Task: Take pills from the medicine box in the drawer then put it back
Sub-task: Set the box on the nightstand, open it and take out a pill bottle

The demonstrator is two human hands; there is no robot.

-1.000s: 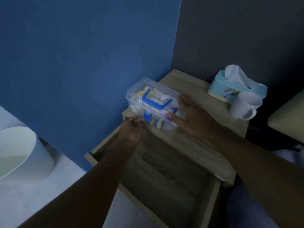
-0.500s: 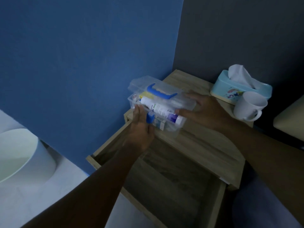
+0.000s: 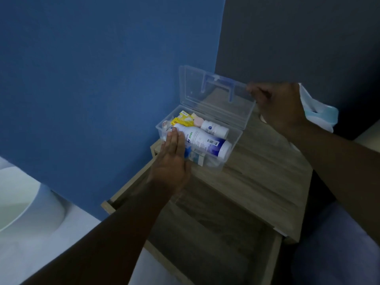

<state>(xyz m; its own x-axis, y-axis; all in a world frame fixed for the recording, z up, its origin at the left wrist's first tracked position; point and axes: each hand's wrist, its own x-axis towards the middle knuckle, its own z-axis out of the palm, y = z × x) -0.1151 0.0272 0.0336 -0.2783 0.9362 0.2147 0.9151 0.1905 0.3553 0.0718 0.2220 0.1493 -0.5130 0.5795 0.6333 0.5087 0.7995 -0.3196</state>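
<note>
Pinched between thumb and fingers of the right hand, the far corner of the clear lid is held up, so the lid stands almost upright on its hinge. The left hand holds nothing; it lies flat with fingers straight and together against the near left side of the medicine box, steadying it.

That box, a clear plastic case, sits on the back left corner of a wooden bedside table, close to where a blue wall meets a grey one. Inside, a large white bottle with a purple band lies on its side across the front. Behind it lies a smaller white bottle, and at the back left are yellow packets. A small carton shows through the front wall, too blurred to read.

Below the tabletop, the drawer is pulled out towards the viewer and looks empty. Behind the right hand, a pale blue tissue box is partly hidden. A white basin-like shape sits at the far left.

Judging by this, opening the box is done and the pills have not been taken. Next, one hand likely needs to reach in and lift out a bottle, probably one of the white ones, while the lid stays propped or rests open by itself.
</note>
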